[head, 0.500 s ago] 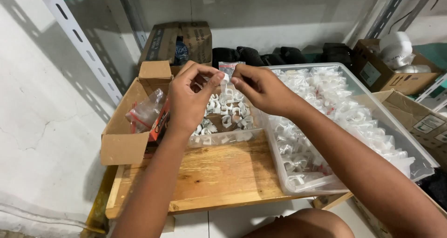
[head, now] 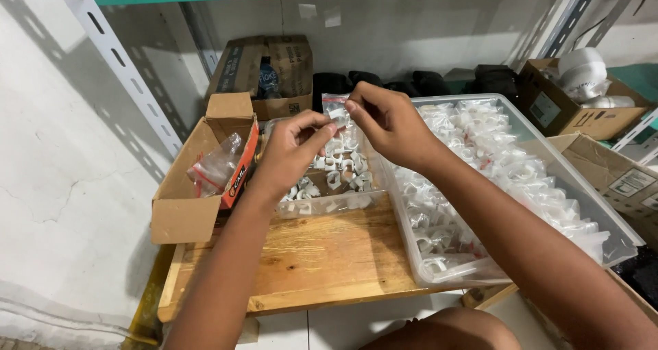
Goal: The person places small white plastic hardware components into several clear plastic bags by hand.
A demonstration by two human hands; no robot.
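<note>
Clear little bag pinched between two hands

Both hands hold one small clear bag (head: 336,108) with a red strip at its top: left hand (head: 291,151) and right hand (head: 387,124) each pinch it with fingertips, above a small clear tub (head: 329,203) of white clips on the wooden counter (head: 322,261). Fingers hide most of the bag; its contents cannot be made out. Beside it, a large clear bin (head: 620,237) is cut off lower right.

Both forearms bare, no sleeves, rings or watch.
</note>
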